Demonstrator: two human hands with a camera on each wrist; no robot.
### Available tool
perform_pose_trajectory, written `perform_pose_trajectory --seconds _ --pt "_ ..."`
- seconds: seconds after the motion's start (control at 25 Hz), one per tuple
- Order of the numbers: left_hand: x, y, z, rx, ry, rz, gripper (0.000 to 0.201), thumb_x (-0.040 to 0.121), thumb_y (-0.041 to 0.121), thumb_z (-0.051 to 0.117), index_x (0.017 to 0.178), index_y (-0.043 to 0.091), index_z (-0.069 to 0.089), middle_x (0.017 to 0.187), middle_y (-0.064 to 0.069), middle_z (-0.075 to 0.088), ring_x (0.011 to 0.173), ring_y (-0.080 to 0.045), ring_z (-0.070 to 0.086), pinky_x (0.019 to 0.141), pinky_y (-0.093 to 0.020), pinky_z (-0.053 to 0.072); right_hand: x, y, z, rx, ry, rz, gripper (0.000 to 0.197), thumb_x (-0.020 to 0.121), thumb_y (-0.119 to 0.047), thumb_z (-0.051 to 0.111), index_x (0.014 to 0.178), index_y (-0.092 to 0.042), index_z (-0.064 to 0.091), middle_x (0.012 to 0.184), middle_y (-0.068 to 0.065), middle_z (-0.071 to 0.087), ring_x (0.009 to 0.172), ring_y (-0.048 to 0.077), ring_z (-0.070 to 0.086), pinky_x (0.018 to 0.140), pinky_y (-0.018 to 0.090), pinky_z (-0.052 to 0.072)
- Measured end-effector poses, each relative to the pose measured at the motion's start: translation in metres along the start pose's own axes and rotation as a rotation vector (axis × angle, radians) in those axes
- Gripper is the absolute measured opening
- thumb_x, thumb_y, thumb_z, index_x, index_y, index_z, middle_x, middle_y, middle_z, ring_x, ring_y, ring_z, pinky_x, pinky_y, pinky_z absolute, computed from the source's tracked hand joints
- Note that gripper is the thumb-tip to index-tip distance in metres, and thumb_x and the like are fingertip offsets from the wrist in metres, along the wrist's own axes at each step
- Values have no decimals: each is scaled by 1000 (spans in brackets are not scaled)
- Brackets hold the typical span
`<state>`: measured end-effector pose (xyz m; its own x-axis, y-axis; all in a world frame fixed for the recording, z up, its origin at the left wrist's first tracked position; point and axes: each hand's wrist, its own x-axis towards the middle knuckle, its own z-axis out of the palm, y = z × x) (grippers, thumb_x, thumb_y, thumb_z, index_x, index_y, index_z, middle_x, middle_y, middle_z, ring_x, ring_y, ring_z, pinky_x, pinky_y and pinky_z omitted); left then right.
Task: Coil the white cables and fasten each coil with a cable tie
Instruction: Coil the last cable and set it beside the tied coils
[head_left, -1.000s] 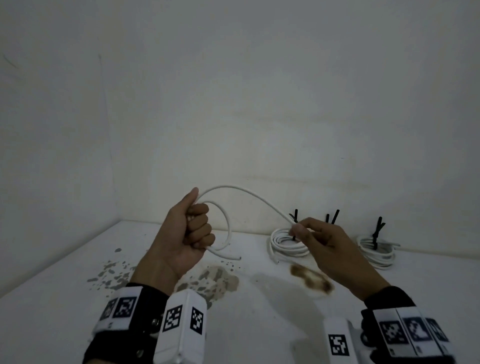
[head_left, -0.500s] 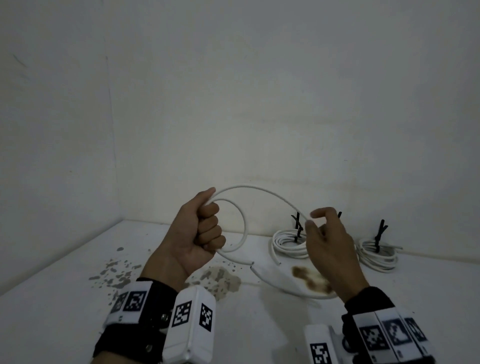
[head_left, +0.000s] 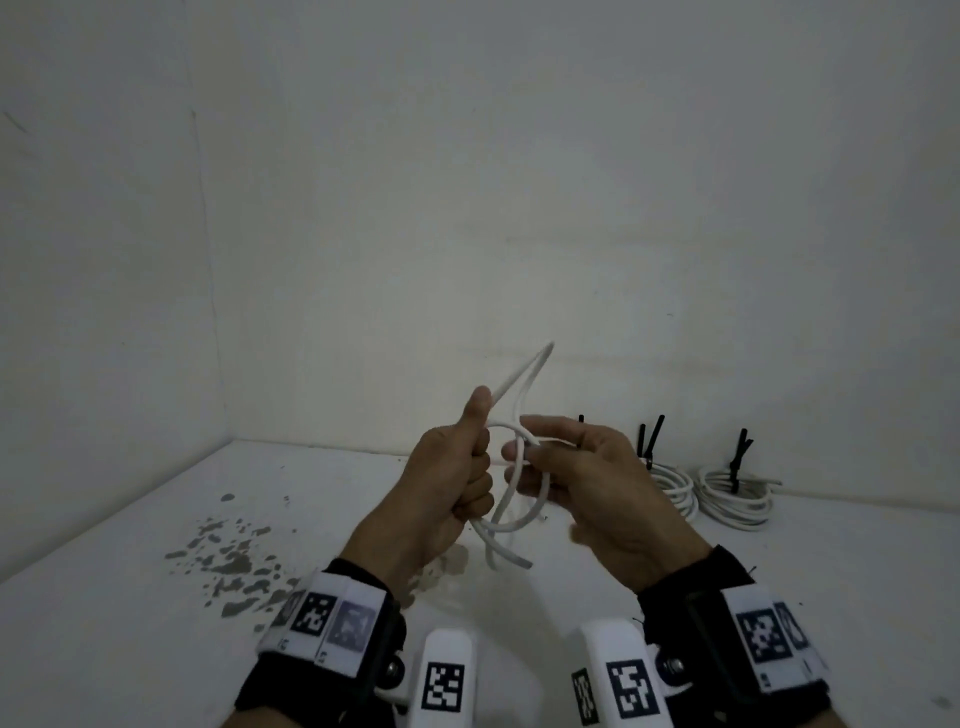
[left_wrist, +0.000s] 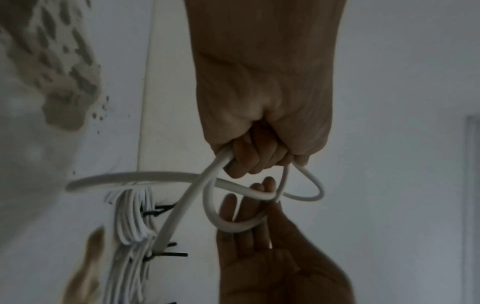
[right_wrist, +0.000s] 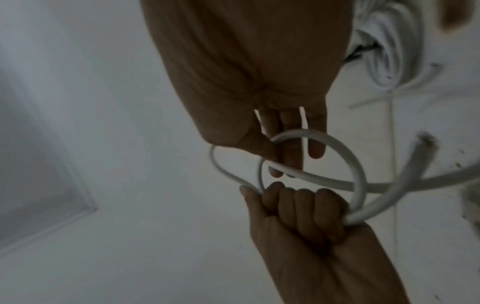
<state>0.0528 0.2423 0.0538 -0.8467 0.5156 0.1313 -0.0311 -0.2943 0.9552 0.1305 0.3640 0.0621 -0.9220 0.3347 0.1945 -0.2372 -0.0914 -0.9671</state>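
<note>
Head view: left hand (head_left: 451, 483) fisted round white cable (head_left: 506, 525), thumb up, loops held above white table (head_left: 156, 597). Right hand (head_left: 587, 483) just right of it, fingers fairly straight, threaded through loop, pinching strand. Two finished coils (head_left: 727, 493) with black cable ties (head_left: 737, 457) far right by wall. Dark stains (head_left: 228, 561) near left.

Left wrist view: left hand (left_wrist: 262, 127) clenched on cable (left_wrist: 145, 178); right fingers (left_wrist: 267, 185) extended under loop.

Right wrist view: right hand (right_wrist: 259, 92) loosely extended, thumb and fingers nipping cable (right_wrist: 355, 164); left fist (right_wrist: 298, 209) gripping loops.
</note>
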Motion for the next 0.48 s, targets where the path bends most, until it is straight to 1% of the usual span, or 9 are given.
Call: perform_pose_trajectory --seconds 0.12,0.16,0.24,0.28,0.32,0.36,0.4,0.44,0.48 --pt "1 -6 0 137 55 28 49 94 51 53 64 16 40 46 4 24 39 -11 20 42 -22 20 -3 3 3 -175 -67 22 6 88 -4 64 91 -3 70 66 4 56 61 15 54 70 35 54" --pt "2 -7 1 156 60 29 49 94 51 53 63 15 40 46 4 24 39 -11 21 43 -23 20 -4 5 5 -312 -63 -33 5 85 -3 66 89 -5 69 63 0 55 61 14 53 66 36 53" --pt "3 -6 -1 139 64 38 52 94 50 55 58 18 35 45 4 22 39 -11 18 44 -24 19 -4 7 6 -666 2 -222 18 84 2 61 88 -14 69 64 -9 56 58 7 50 60 36 49" --pt "4 -5 -3 124 71 48 53 93 50 56 56 19 34 45 4 21 39 -11 17 44 -24 18 -2 8 5 -821 43 -317 24 85 1 59 91 -19 70 73 -14 57 59 3 50 59 30 47" --pt "4 -4 -4 112 75 54 53 93 50 56 55 20 34 45 4 21 39 -11 17 44 -24 17 -2 8 3 -926 86 -379 26 87 -2 59 97 -23 72 93 -17 56 67 -1 51 63 22 45" --pt "5 -4 -4 111 73 54 53 92 51 56 55 20 33 46 4 20 39 -11 17 45 -24 17 0 7 1 -967 119 -403 25 90 -7 62 104 -24 73 111 -16 49 79 -2 53 72 19 46" --pt "6 -5 -4 118 72 52 53 92 52 55 55 21 33 46 4 20 39 -11 16 45 -24 17 -1 8 -1 -969 129 -416 21 92 -12 64 106 -24 74 118 -13 47 88 5 59 80 27 52" --pt "8 -5 -5 115 78 65 53 92 52 55 56 21 33 45 4 21 39 -11 17 44 -24 17 -1 7 -4 -973 118 -415 14 93 -15 63 98 -21 75 112 -7 57 86 15 66 78 37 57" --pt "11 -4 -9 91 114 83 52 93 51 55 56 22 33 44 5 21 38 -11 17 43 -23 17 -1 4 -8 -1002 134 -421 15 93 -14 61 87 -18 74 94 1 68 76 23 68 69 44 59"
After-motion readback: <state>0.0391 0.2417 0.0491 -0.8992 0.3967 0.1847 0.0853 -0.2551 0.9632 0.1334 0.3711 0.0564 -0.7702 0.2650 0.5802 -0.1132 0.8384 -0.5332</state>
